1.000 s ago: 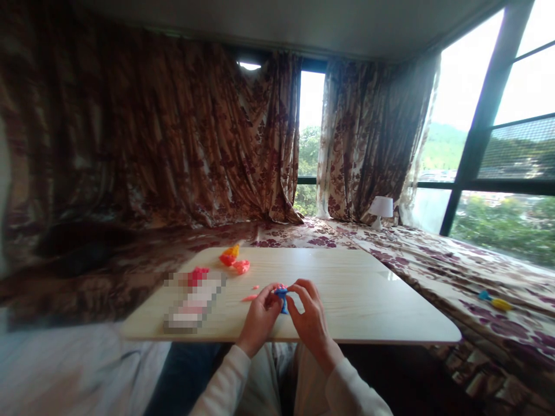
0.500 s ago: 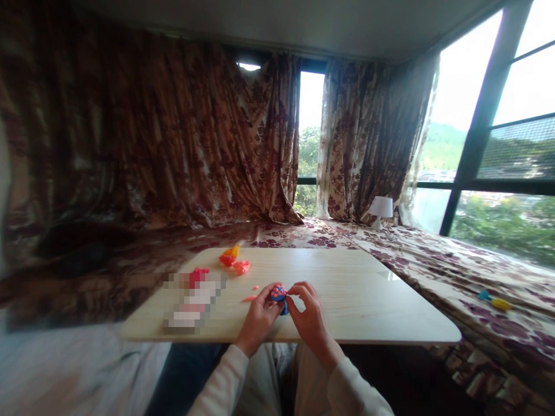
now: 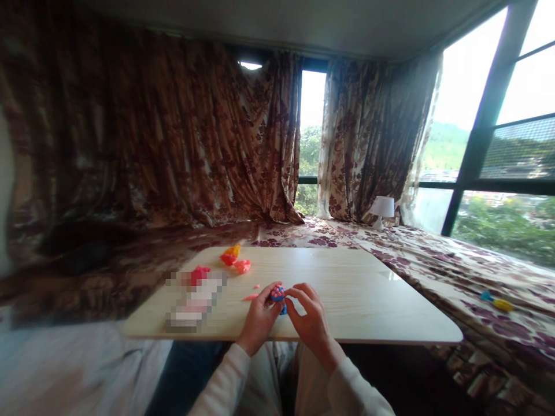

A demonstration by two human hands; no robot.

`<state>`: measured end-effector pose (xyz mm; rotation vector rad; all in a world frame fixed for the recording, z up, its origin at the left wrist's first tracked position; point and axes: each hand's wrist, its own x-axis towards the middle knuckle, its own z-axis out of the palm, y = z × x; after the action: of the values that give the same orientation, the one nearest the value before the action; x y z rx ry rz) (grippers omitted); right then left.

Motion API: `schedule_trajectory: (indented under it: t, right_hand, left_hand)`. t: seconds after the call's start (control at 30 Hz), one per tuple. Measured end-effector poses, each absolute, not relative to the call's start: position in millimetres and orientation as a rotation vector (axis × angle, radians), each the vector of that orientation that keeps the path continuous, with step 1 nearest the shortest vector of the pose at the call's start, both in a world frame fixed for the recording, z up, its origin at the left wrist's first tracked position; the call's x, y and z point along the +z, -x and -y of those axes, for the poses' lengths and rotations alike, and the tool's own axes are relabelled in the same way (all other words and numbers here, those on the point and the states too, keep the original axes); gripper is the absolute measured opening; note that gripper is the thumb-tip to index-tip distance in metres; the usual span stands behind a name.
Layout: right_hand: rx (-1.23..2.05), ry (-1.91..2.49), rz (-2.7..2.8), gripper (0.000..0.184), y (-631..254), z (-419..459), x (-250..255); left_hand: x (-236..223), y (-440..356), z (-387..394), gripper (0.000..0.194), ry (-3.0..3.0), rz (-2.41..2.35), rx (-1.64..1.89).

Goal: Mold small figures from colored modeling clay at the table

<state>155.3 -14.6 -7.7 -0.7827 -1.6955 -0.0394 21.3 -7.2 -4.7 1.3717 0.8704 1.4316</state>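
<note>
Above the near edge of the table, my left hand (image 3: pixel 259 315) is closed round a small blue clay figure (image 3: pixel 278 293) dotted with pink spots. A further blue part shows below, between my hands. My right hand (image 3: pixel 310 315) pinches thumb and forefinger together at the figure's right edge; whatever lies between those fingertips is too small to make out. Just left of my left hand, a thin strip of pink clay (image 3: pixel 250 297) and a small pink piece (image 3: pixel 256 286) lie on the tabletop.
Crumpled orange-red and yellow wrappers or clay (image 3: pixel 229 255) lie at the back left of the pale wooden table (image 3: pixel 359 294). A red lump (image 3: pixel 200 274) sits by a blurred-out item (image 3: pixel 195 306). Beyond stand a white lamp (image 3: pixel 382 208) and, rightward, a blue-and-yellow object (image 3: pixel 503 304).
My right fingertips have shifted very slightly at the figure's edge. The figure stays in my left hand, and the whole view has moved a little.
</note>
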Motion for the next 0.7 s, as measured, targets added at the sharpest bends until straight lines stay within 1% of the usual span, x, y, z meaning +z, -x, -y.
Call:
schedule_trajectory:
  t: [0.13, 0.37, 0.57, 0.7]
  right_hand:
    - [-0.055, 0.794, 1.700, 0.021, -155.2, 14.1, -8.3]
    - [-0.070, 0.807, 1.720, 0.017, -155.8, 14.2, -7.0]
    - [-0.056, 0.809, 1.729, 0.018, -155.2, 15.7, -7.0]
    - [-0.045, 0.792, 1.689, 0.019, -156.4, 13.2, -6.6]
  left_hand:
    - [-4.1, -21.7, 6.7, 0.046, -1.375, -0.885, 1.443]
    - [-5.2, -21.4, 5.5, 0.043, -1.411, -0.902, 1.442]
    - [-5.8, -21.6, 6.5, 0.043, -1.376, -0.902, 1.430]
    - [-3.2, -23.2, 8.6, 0.049, -1.302, -0.866, 1.453]
